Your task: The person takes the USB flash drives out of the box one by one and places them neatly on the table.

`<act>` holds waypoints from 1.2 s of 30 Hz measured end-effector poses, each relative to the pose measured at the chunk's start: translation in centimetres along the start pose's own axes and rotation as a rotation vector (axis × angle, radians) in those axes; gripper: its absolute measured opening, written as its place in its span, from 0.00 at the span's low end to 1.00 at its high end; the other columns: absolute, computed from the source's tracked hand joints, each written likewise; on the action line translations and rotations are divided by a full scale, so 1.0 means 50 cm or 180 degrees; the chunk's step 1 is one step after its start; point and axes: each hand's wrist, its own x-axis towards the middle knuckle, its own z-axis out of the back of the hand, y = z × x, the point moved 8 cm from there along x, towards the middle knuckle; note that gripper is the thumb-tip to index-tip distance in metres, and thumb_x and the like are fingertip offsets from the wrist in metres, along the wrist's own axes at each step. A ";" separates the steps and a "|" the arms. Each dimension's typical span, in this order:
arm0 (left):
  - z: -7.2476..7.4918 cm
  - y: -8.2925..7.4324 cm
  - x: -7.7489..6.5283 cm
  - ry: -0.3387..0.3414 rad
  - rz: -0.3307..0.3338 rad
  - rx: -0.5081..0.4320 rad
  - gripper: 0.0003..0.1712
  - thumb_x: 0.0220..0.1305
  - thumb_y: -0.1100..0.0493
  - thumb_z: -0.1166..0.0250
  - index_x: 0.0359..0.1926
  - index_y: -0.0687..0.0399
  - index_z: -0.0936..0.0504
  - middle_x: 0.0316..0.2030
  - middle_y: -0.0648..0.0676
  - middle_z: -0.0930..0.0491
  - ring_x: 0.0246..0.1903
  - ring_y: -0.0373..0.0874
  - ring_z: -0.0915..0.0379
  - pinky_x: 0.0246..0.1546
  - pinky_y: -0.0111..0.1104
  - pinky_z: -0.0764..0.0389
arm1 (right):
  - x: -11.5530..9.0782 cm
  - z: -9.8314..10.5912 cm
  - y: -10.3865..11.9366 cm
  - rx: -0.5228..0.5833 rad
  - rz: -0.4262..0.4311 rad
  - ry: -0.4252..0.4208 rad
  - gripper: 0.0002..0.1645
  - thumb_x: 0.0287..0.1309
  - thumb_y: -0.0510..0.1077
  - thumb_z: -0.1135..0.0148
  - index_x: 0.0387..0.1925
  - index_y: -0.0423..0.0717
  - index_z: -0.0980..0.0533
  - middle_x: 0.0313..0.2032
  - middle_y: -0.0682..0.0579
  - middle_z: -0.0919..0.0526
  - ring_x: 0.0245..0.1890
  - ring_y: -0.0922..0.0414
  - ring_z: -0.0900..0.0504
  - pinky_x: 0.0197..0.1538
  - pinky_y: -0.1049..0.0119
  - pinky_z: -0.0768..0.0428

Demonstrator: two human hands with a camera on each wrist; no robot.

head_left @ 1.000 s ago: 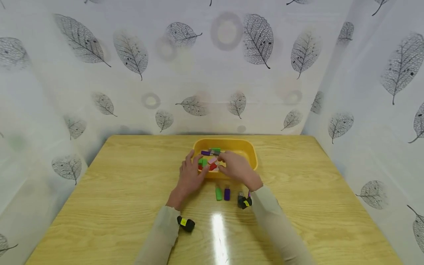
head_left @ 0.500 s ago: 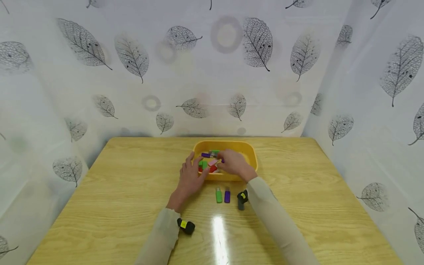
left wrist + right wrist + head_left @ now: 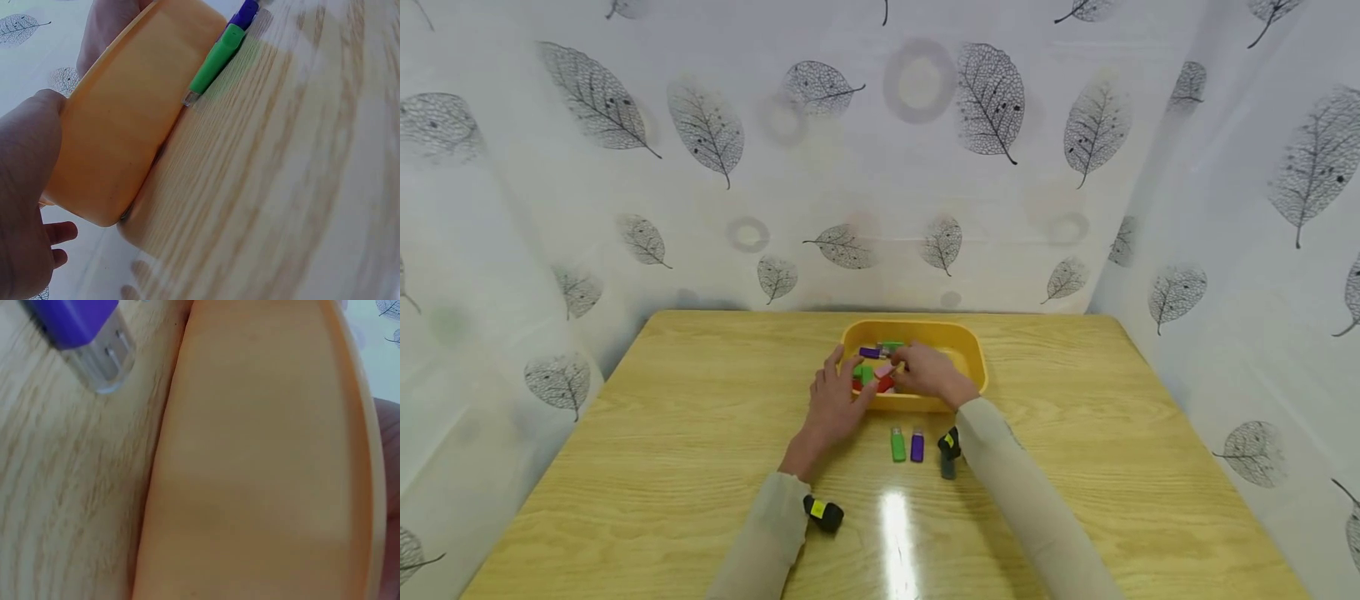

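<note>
A yellow plastic box (image 3: 964, 385) holds several USB sticks. My left hand (image 3: 835, 398) holds its front left corner, thumb (image 3: 47, 103) at the rim. Inside, my right hand (image 3: 927, 371) reaches over the front rim with its fingers bent down among the sticks; I cannot tell whether they pinch one. Close to its fingertips lie a pink stick (image 3: 883, 371) and a red stick (image 3: 885, 383). Left of these is a green stick (image 3: 867, 374). Toward the back lie a purple stick (image 3: 870, 353) and another green stick (image 3: 892, 345).
On the wooden table (image 3: 700, 450) before the box lie a green USB stick (image 3: 898, 446), a purple stick (image 3: 917, 447) and a dark grey stick (image 3: 948, 467), partly under the right wrist camera. Close in the right wrist view shows a purple stick (image 3: 78, 322). Leaf-patterned sheeting (image 3: 730, 250) surrounds the table.
My right hand has shifted slightly within the box, and its forearm has moved left, over part of the grey stick. My left hand keeps its place at the box corner.
</note>
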 end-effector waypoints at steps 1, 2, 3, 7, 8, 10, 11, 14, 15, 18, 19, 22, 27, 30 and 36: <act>0.000 0.000 0.000 0.0003 0.0003 -0.0005 0.36 0.72 0.37 0.49 0.70 0.52 0.36 0.76 0.61 0.55 0.67 0.65 0.46 0.66 0.59 0.44 | 0.001 -0.002 -0.002 0.0016 0.0000 0.0016 0.20 0.61 0.47 0.35 0.52 0.44 0.20 0.42 0.48 0.20 0.37 0.55 0.23 0.40 0.61 0.22; 0.000 0.000 0.000 0.0007 0.0012 -0.0010 0.36 0.72 0.37 0.48 0.70 0.52 0.36 0.76 0.61 0.55 0.67 0.65 0.46 0.66 0.59 0.44 | 0.001 -0.003 -0.003 0.0021 0.0000 0.0027 0.19 0.61 0.47 0.35 0.52 0.44 0.19 0.42 0.48 0.20 0.36 0.55 0.23 0.40 0.61 0.22; -0.001 -0.001 0.000 0.0011 0.0016 -0.0014 0.36 0.72 0.37 0.48 0.71 0.52 0.36 0.76 0.61 0.55 0.67 0.64 0.47 0.67 0.59 0.44 | 0.002 -0.005 -0.004 0.0034 0.0001 0.0038 0.19 0.61 0.47 0.35 0.52 0.44 0.19 0.42 0.48 0.20 0.36 0.55 0.23 0.40 0.61 0.22; -0.003 -0.001 -0.001 0.0065 0.0064 -0.0017 0.36 0.72 0.37 0.49 0.71 0.52 0.37 0.76 0.60 0.56 0.68 0.64 0.48 0.68 0.58 0.45 | 0.004 -0.009 -0.007 0.0010 -0.0013 0.0084 0.18 0.62 0.47 0.34 0.51 0.44 0.19 0.43 0.49 0.18 0.38 0.55 0.22 0.42 0.60 0.21; -0.002 -0.002 -0.001 0.0066 0.0059 -0.0015 0.36 0.72 0.37 0.49 0.71 0.52 0.37 0.76 0.60 0.56 0.68 0.64 0.48 0.67 0.58 0.45 | 0.004 -0.010 -0.007 0.0004 -0.0020 0.0087 0.18 0.61 0.47 0.34 0.50 0.44 0.19 0.43 0.48 0.18 0.39 0.55 0.22 0.43 0.59 0.20; -0.003 -0.003 -0.001 0.0073 0.0054 -0.0006 0.36 0.72 0.37 0.49 0.71 0.52 0.37 0.76 0.60 0.56 0.68 0.64 0.48 0.67 0.58 0.45 | 0.005 -0.012 -0.010 0.0016 -0.0056 0.0097 0.19 0.61 0.46 0.34 0.51 0.43 0.20 0.45 0.48 0.17 0.41 0.54 0.21 0.46 0.58 0.20; -0.003 -0.003 -0.001 0.0075 0.0055 0.0006 0.36 0.72 0.37 0.49 0.71 0.52 0.37 0.76 0.60 0.56 0.68 0.64 0.48 0.67 0.58 0.45 | 0.005 -0.013 -0.012 0.0027 -0.0074 0.0091 0.19 0.61 0.46 0.34 0.51 0.43 0.20 0.46 0.48 0.17 0.42 0.54 0.20 0.48 0.58 0.20; -0.004 -0.005 -0.001 0.0049 0.0033 0.0014 0.36 0.72 0.37 0.49 0.71 0.52 0.36 0.76 0.61 0.56 0.68 0.64 0.48 0.67 0.58 0.45 | 0.007 -0.014 -0.018 0.0137 -0.0107 0.0070 0.18 0.59 0.44 0.34 0.50 0.42 0.20 0.46 0.48 0.17 0.40 0.55 0.20 0.47 0.58 0.20; -0.004 -0.004 -0.002 0.0052 0.0041 0.0018 0.35 0.72 0.37 0.49 0.71 0.52 0.36 0.76 0.61 0.56 0.68 0.64 0.48 0.67 0.58 0.44 | 0.008 -0.014 -0.020 0.0166 -0.0114 0.0062 0.17 0.59 0.44 0.34 0.49 0.42 0.20 0.45 0.48 0.16 0.38 0.55 0.21 0.46 0.58 0.20; -0.004 -0.004 -0.002 0.0054 0.0054 0.0031 0.35 0.72 0.38 0.48 0.71 0.52 0.36 0.76 0.61 0.56 0.68 0.64 0.48 0.67 0.58 0.44 | 0.010 -0.015 -0.025 0.0196 -0.0114 0.0038 0.14 0.60 0.43 0.36 0.46 0.42 0.20 0.42 0.49 0.16 0.35 0.57 0.23 0.43 0.60 0.20; -0.004 -0.004 -0.002 0.0059 0.0058 0.0037 0.35 0.72 0.37 0.48 0.71 0.51 0.37 0.76 0.60 0.56 0.68 0.64 0.48 0.67 0.58 0.44 | 0.010 -0.016 -0.027 0.0215 -0.0127 0.0036 0.14 0.61 0.43 0.37 0.46 0.42 0.20 0.42 0.49 0.16 0.34 0.57 0.23 0.42 0.60 0.20; -0.002 -0.004 -0.001 0.0061 0.0068 0.0034 0.36 0.72 0.37 0.48 0.71 0.51 0.37 0.76 0.60 0.56 0.68 0.64 0.48 0.67 0.58 0.44 | 0.014 -0.018 -0.034 0.0207 -0.0179 0.0020 0.14 0.64 0.42 0.40 0.49 0.41 0.21 0.44 0.47 0.16 0.35 0.55 0.22 0.43 0.58 0.20; 0.000 -0.004 -0.003 0.0081 0.0095 0.0041 0.36 0.72 0.38 0.48 0.72 0.51 0.38 0.76 0.60 0.57 0.68 0.64 0.49 0.67 0.57 0.45 | 0.014 -0.017 -0.050 -0.0022 -0.0347 -0.0056 0.13 0.66 0.43 0.42 0.49 0.42 0.22 0.44 0.46 0.19 0.39 0.53 0.23 0.46 0.55 0.21; -0.002 -0.003 -0.003 0.0094 0.0105 0.0051 0.36 0.72 0.38 0.48 0.73 0.50 0.39 0.76 0.60 0.57 0.68 0.63 0.49 0.68 0.57 0.45 | 0.009 -0.015 -0.060 -0.0123 -0.0451 -0.0064 0.12 0.65 0.44 0.40 0.46 0.43 0.23 0.42 0.46 0.23 0.38 0.52 0.24 0.44 0.56 0.22; -0.003 -0.002 -0.002 0.0092 0.0110 0.0009 0.36 0.72 0.38 0.49 0.74 0.50 0.40 0.76 0.59 0.57 0.69 0.63 0.50 0.68 0.57 0.46 | 0.003 -0.012 -0.071 -0.0165 -0.0496 -0.0071 0.13 0.65 0.45 0.40 0.48 0.43 0.24 0.42 0.45 0.26 0.37 0.52 0.24 0.42 0.57 0.22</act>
